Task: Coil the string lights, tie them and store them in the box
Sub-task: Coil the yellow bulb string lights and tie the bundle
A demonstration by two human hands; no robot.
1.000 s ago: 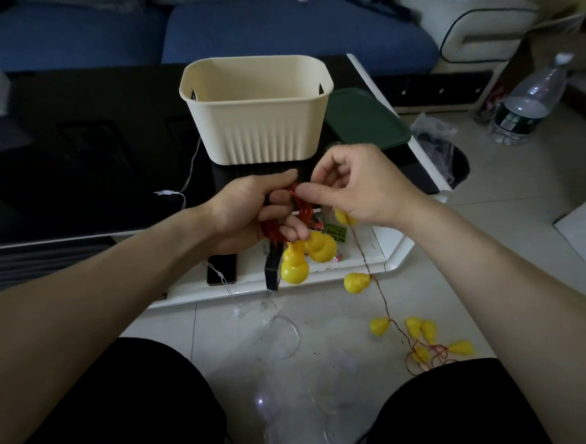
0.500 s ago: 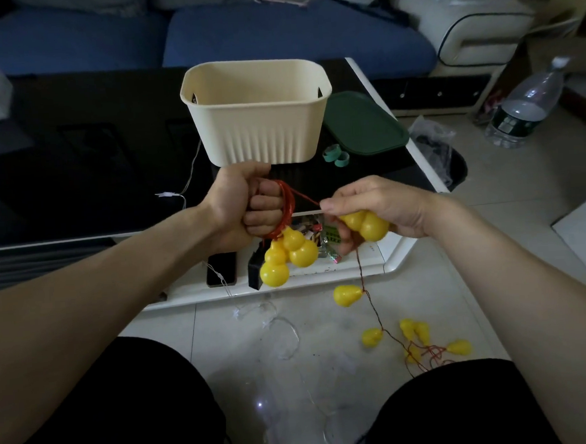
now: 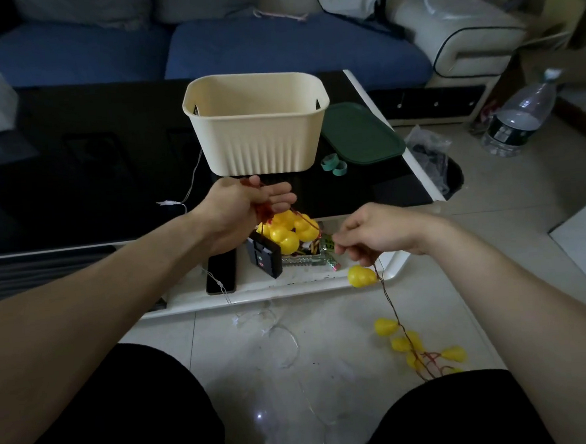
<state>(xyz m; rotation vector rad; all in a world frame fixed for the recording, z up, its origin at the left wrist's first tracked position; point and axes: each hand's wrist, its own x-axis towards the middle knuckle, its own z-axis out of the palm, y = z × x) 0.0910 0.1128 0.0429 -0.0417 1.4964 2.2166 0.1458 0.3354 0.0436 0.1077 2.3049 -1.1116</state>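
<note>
Red wire of the string lights [image 3: 287, 230] is looped round the left hand [image 3: 241, 208] just in front of the cream box [image 3: 257, 134], yellow bulbs hanging beneath that grip, while the right hand [image 3: 376, 234] pinches the loose run further right of the box, its tail on the floor. Each new turn should likely match the loops, wire lightly taut. No writing is legible.
</note>
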